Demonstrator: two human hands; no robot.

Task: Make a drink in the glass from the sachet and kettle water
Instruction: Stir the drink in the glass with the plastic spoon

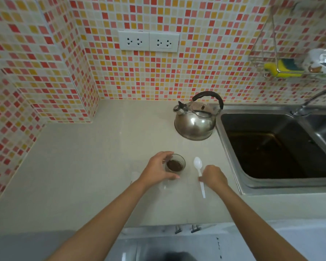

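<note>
glass (175,164) with dark brown powder inside, in left hand (159,167)

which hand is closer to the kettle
Left. The left hand grips the glass just in front of the kettle; the right hand is lower, at the spoon.

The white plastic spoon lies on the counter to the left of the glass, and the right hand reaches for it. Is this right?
Not quite. The head view shows the white plastic spoon to the right of the clear glass, not the left. The right hand does reach for it.
</note>
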